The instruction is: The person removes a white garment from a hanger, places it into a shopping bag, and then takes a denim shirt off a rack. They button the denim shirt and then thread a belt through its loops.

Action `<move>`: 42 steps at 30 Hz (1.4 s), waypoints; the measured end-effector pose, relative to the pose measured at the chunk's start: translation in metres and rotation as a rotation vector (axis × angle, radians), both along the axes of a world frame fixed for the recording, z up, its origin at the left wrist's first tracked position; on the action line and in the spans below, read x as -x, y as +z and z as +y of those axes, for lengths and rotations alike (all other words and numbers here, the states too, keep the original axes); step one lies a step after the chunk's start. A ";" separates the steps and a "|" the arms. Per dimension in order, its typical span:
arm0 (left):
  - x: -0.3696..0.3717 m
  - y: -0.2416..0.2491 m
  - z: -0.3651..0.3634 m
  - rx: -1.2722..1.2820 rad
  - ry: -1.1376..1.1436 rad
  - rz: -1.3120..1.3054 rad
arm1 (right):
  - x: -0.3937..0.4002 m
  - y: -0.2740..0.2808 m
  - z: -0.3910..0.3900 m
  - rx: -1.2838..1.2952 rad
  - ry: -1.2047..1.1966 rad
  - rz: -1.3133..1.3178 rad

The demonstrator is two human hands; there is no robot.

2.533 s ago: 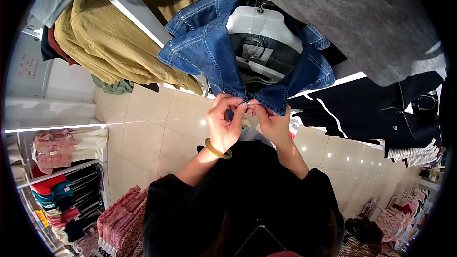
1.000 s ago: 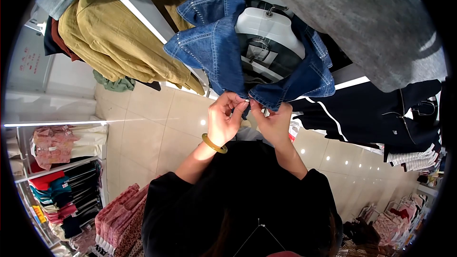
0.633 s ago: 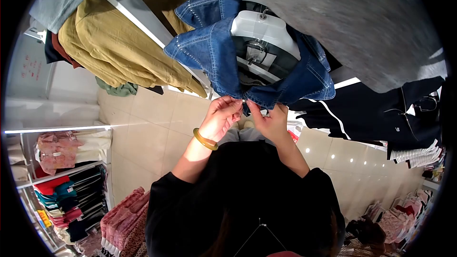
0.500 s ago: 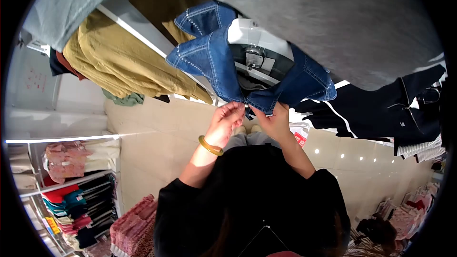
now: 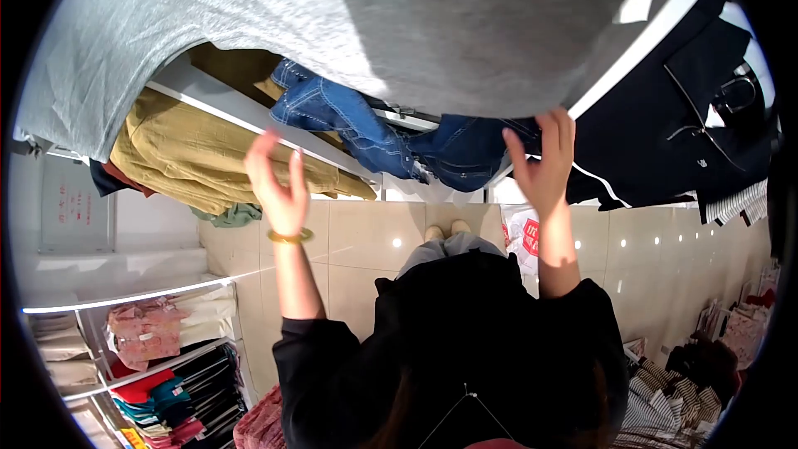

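Observation:
A blue denim garment (image 5: 366, 129) with pale stitching hangs ahead of me, its upper part hidden behind a large grey cloth garment (image 5: 241, 8). To its left, my left hand (image 5: 280, 193), with a gold-coloured bangle (image 5: 289, 236) at the wrist, is raised with fingers apart and holds nothing. It overlaps the mustard garment (image 5: 183, 137) in this view. My right hand (image 5: 546, 168) is up at the denim's right side, thumb and fingers spread, fingertips near the grey garment's lower edge. Nothing shows in its grasp.
Dark navy clothes (image 5: 640, 133) hang on the right. A white bag with red print (image 5: 521, 237) is near my feet on the tiled floor (image 5: 357, 283). At lower left stands a shelf (image 5: 125, 382) of folded clothes, and striped garments (image 5: 665, 399) are at lower right.
Both hands have let go of the denim's front fastening and moved apart, left hand leftward, right hand right and up. The grey garment now covers more of the denim.

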State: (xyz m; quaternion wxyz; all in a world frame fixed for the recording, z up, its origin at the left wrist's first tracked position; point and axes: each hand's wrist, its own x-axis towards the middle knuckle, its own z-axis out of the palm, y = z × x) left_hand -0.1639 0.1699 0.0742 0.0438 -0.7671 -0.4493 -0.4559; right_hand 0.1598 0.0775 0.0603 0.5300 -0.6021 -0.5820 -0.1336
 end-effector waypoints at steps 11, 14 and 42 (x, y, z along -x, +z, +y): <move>0.023 -0.027 0.081 0.343 -0.267 -0.042 | -0.033 -0.006 0.004 0.373 0.289 0.211; 0.028 -0.030 0.078 0.284 -0.249 0.056 | -0.038 -0.008 0.001 0.385 0.246 0.218; 0.053 -0.122 0.086 0.662 -0.314 -0.724 | -0.036 -0.025 -0.027 0.109 0.252 0.663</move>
